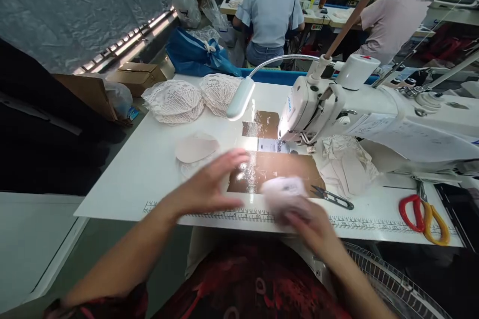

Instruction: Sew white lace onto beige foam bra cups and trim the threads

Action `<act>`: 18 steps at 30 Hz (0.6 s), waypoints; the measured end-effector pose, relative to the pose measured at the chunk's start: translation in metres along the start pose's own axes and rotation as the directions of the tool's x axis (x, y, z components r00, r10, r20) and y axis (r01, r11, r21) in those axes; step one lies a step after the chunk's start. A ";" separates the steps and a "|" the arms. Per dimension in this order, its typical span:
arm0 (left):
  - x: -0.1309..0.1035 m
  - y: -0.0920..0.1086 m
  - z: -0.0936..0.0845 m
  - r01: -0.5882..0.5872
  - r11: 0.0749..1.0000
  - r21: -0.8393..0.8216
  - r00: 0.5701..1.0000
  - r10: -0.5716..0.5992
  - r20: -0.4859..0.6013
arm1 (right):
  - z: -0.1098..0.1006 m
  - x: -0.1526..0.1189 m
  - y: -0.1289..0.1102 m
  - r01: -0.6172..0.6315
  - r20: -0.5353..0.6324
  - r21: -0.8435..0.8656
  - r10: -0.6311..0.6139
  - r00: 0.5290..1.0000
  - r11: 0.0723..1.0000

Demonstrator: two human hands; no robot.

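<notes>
Head view: a white table [123, 174] is filling the middle ground, its surface carrying a printed ruler scale [247, 217] along the near edge.
Right hand [314, 227]: thumb and fingers are grasping a fabric piece [279, 203] over the middle of the surface's near edge.
Fabric piece: it is showing a pale pinkish body and a whiter upper part bearing a small dark mark; blur is softening its outline, so its exact shape cannot be told. In this view it is overlapping the near edge of a brown sheet [284, 165].
Left hand [215, 179]: the fingers are standing apart, released, by the brown sheet's left edge; whether they are touching the surface, one cannot tell.
Machine side: a white sewing machine [337, 107] is standing over the right half of the surface, while a lamp [241, 98] is hanging to its left.
Toward the left edge: a beige oval piece [197, 147] is lying flat; white lace bundles [173, 100] are resting near the far left corner.
Toward the right edge: snips [337, 200] are lying at the brown sheet's near right corner; shears [417, 213] with red and yellow handles are occupying the surface's near right corner.
Background: a person in a light blue top [271, 15] is sitting, back turned.
</notes>
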State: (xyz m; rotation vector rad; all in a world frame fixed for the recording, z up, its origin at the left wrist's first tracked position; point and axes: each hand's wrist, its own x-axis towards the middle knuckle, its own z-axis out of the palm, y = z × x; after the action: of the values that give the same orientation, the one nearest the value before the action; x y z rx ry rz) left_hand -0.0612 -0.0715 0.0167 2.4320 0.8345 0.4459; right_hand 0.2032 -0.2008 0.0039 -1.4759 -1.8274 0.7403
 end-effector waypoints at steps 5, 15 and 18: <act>0.016 0.025 0.020 0.009 0.947 -0.320 0.977 0.059 0.204 | 0.021 0.027 -0.009 0.160 -0.114 0.061 -0.152 0.982 0.985; 0.008 0.038 0.033 0.092 0.451 -0.888 0.962 0.189 0.196 | 0.015 0.045 0.008 -0.295 0.183 0.483 0.234 0.955 0.824; 0.011 0.043 0.037 0.035 0.395 -0.918 0.987 0.129 0.093 | 0.020 0.047 0.008 -0.439 0.438 0.679 0.155 0.885 0.588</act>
State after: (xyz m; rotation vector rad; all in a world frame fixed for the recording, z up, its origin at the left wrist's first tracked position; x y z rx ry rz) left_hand -0.0151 -0.1073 0.0130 1.3748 0.2667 0.5436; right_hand 0.1855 -0.1538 -0.0077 -1.0949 -1.1660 1.7873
